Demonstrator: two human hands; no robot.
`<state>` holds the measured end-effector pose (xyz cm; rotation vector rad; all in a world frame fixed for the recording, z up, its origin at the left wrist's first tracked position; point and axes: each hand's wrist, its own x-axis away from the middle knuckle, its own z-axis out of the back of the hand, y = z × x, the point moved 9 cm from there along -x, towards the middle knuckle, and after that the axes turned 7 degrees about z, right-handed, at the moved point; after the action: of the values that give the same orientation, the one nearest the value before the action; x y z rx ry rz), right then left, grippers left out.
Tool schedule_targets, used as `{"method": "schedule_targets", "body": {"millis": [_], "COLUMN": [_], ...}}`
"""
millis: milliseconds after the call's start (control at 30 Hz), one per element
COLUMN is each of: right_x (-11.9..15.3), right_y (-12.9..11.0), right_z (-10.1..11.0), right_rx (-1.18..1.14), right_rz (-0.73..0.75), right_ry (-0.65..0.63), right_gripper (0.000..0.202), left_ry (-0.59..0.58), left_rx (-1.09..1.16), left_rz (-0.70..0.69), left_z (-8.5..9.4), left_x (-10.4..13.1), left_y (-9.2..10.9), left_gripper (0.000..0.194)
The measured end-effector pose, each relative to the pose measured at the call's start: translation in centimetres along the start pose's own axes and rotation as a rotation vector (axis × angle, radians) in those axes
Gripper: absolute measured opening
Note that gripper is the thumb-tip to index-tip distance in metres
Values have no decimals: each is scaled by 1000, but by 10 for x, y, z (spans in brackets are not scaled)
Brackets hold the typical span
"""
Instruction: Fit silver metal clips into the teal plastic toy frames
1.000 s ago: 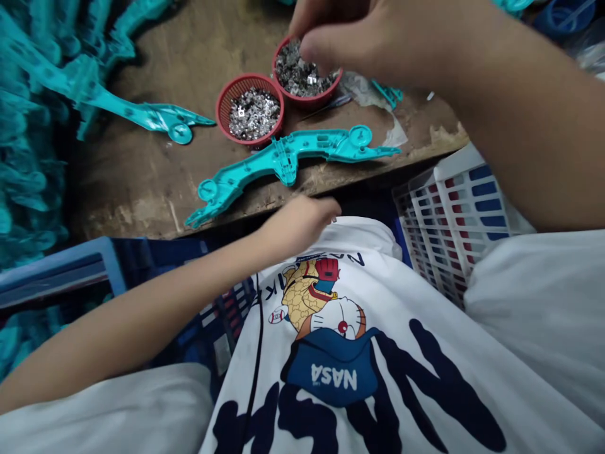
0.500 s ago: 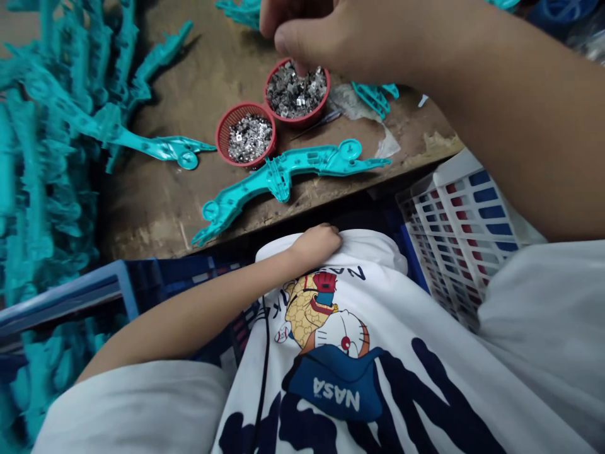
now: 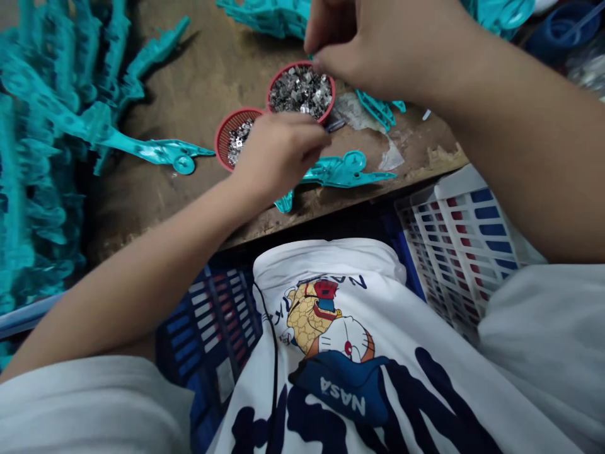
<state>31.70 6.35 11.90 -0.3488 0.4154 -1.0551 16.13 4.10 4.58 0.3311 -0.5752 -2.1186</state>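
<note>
My left hand [image 3: 282, 151] is over the lower red basket [image 3: 220, 142] and the turquoise plastic part [image 3: 340, 170] near the table's edge, hiding much of both. Its fingers are curled together, and what they hold, if anything, is hidden. At the upper right edge of the other red basket [image 3: 333, 94], which is full of small metal clips [image 3: 300, 91], is my right hand [image 3: 363, 47]. Its thumb and fingers are pinched, and nothing can be made out between them.
Turquoise parts [image 3: 42, 189] are heaped at the left, with more [image 3: 269, 16] at the top. A white crate [image 3: 454, 233] stands below the table's edge at the right, a blue crate [image 3: 208, 321] at the lower left. Torn paper [image 3: 391, 154] lies on the wooden table [image 3: 189, 82].
My left hand has risen from the shirt to over the table, now covering part of the turquoise piece. My right hand has shifted right, out of the clips in the upper basket.
</note>
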Motion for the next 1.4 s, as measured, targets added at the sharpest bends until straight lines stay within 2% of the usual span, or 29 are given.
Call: {"method": "schedule_targets", "body": {"millis": [67,100,167,267,300,367,433,533,633,700,833,933,1067,1133,1167,1267,1333,1400], "right_x": [-3,-4,-7,-9,-10,-10,-9,-9,-10,-10,-9,-8,-9,-10,-11,-13,-12,-10], "right_y": [-2,-2,2,10,13,19,22,19,13,11,9,7,6,8,9,13,11,6], "right_z": [-4,-8,-14,-18,-19,-23,-25,-25,-28,-29,-26,-22,-18,-13,-10,1,4,-3], "right_rx": [38,63,101,95,92,81,68,58,81,97,133,141,126,109,95,-4,-65,-82], "right_rz": [16,19,26,31,27,11,3,28,51,43,22,33,30,21,19,24,42,70], "right_ry": [-34,-57,-81,-64,-62,-78,-80,-55,-80,-98,-108,-105,-104,-75,-44,103,170,145], "right_gripper": [45,41,36,28,26,26,26,27,32,35,34,35,37,38,39,40,38,38], "left_ry": [-24,-30,-31,-34,-38,-50,-40,-21,-80,-131,-177,-201,-198,-137,-71,141,151,62], "left_rx": [-132,-185,-238,-225,-201,-173,-202,-272,-255,-209,-173,-176,-200,-243,-261,-291,-299,-300], "left_rz": [-73,-63,16,150,180,195,116,-56,-163,-177,-106,-77,-144,-182,-164,-30,29,60], "left_z": [2,1,-5,-21,-26,-33,-31,-23,-25,-30,-41,-49,-54,-49,-41,-6,15,33], "left_x": [-31,-45,-67,-90,-95,-101,-99,-84,-71,-72,-85,-90,-85,-84,-86,-89,-81,-62], "left_y": [-16,-26,-51,-84,-92,-101,-96,-73,-50,-42,-43,-50,-52,-50,-51,-67,-87,-114], "left_gripper": [20,24,30,61,63,42,25,23,10,7,16,13,13,10,9,17,18,26]}}
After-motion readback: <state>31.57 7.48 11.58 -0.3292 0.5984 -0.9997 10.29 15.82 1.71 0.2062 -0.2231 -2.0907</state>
